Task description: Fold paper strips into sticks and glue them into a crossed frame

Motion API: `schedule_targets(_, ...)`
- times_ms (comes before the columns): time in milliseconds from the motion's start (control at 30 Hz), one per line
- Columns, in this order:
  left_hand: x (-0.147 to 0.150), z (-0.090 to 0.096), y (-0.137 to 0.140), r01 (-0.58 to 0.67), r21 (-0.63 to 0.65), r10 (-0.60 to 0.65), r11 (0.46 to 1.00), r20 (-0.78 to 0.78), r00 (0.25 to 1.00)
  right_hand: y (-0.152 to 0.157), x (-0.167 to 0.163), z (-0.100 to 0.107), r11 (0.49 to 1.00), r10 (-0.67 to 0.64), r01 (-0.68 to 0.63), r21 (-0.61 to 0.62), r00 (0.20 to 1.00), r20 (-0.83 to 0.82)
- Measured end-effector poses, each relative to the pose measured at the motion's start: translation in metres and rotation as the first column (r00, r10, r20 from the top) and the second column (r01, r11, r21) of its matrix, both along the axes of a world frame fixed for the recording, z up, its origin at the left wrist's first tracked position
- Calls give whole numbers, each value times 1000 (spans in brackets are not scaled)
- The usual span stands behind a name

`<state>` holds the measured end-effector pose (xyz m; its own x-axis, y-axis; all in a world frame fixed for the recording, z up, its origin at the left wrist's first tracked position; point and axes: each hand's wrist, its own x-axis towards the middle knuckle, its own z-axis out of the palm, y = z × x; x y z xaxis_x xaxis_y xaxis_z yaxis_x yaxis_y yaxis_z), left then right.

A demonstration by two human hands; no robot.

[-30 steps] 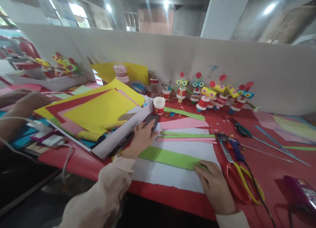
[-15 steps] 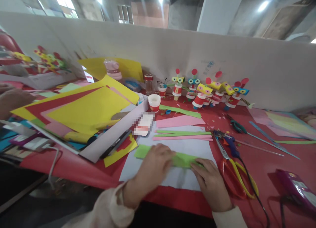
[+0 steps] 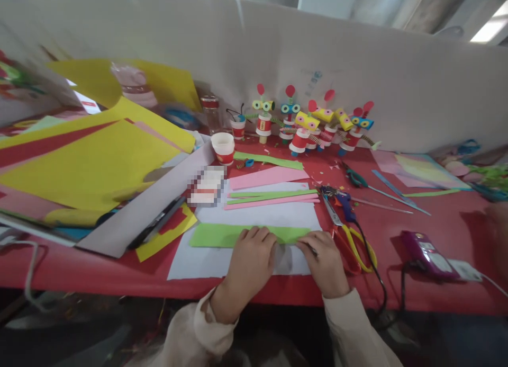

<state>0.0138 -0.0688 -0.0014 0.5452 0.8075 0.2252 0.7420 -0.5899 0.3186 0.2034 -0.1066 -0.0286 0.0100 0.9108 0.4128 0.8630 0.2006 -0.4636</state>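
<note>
Lime-green rectangular paper strip (image 3: 216, 235) lies on a white paper sheet (image 3: 202, 263), long axis running left to right, left hand (image 3: 253, 254) bent over its middle, hold unclear, right hand (image 3: 323, 261) pinching its right end.

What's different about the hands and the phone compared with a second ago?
The left hand has let go of the phone, coming right and nearer the wearer onto the green strip. The phone's dark screen now shows bright, though blurred out. The right hand stays at the strip's right end; the scissors still lie beyond it. The camera view has also shifted.
</note>
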Motion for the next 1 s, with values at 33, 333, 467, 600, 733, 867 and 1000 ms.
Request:
schedule_targets(33, 1, 0, 1, -8, 2, 8, 1000, -3, 1000, 0, 0, 1, 1000, -21, 21, -2, 1000, -2)
schedule_targets(333, 5, 1, 10, -39, 4, 39, 999, -52, 998, 1, 0, 3, 992, -121, 121, -20, 993, 14)
schedule_targets(467, 6, 2, 13, -56, 11, 57, 998, -69, 996, 3, 1, 5, 988, -141, 142, -66, 990, 21)
schedule_targets(600, 5, 3, 13, -73, 5, 73, 997, -78, 994, 5, 1, 8, 980, -161, 167, -106, 985, 66)
schedule_targets(733, 4, 5, 13, -115, -2, 115, 993, -85, 990, 9, 2, 10, 966, -194, 209, -154, 975, 105)
schedule_targets(867, 2, 5, 13, -188, 15, 188, 982, -89, 978, 10, 5, 10, 959, -199, 213, -186, 976, 92)
schedule_targets(1000, -1, 4, 15, -224, 10, 224, 974, -94, 970, 9, 7, 9, 959, -189, 189, -214, 982, 19)
